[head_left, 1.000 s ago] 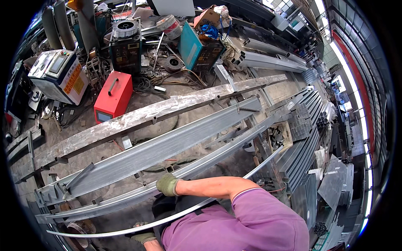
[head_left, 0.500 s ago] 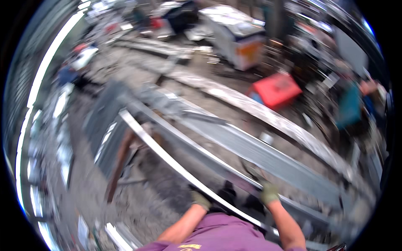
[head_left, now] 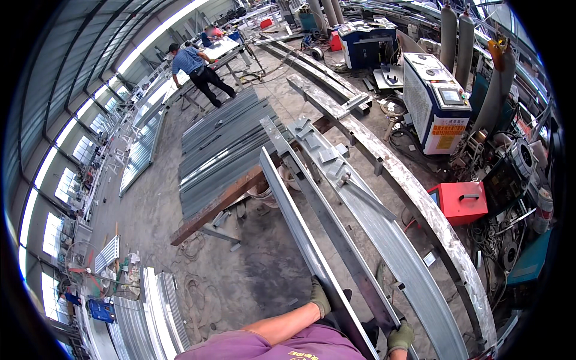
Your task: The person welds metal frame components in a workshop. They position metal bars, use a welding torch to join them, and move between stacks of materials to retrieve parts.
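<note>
A long grey steel channel [head_left: 287, 211] runs from my body away toward the middle of the floor. My left hand [head_left: 320, 297], in a green-grey glove, grips the channel's left edge near its close end. My right hand [head_left: 400, 337], also gloved, is closed on the right side of the same close end, beside a darker flat bar [head_left: 336, 231]. Both forearms enter from the lower edge above my purple shirt.
A wider curved steel beam [head_left: 384, 231] and a rusty-edged beam [head_left: 432, 225] lie to the right. A rusty support bar [head_left: 219, 206] crosses under the channel, behind it a stack of grey profiles [head_left: 219, 141]. On the right stand a red box [head_left: 461, 201], a white machine [head_left: 433, 99] and gas cylinders [head_left: 456, 30]. A person in blue [head_left: 195, 65] works far off.
The view has swung round, so the beams now run away from me instead of across. Both gloved hands stay on the near end of the long channel.
</note>
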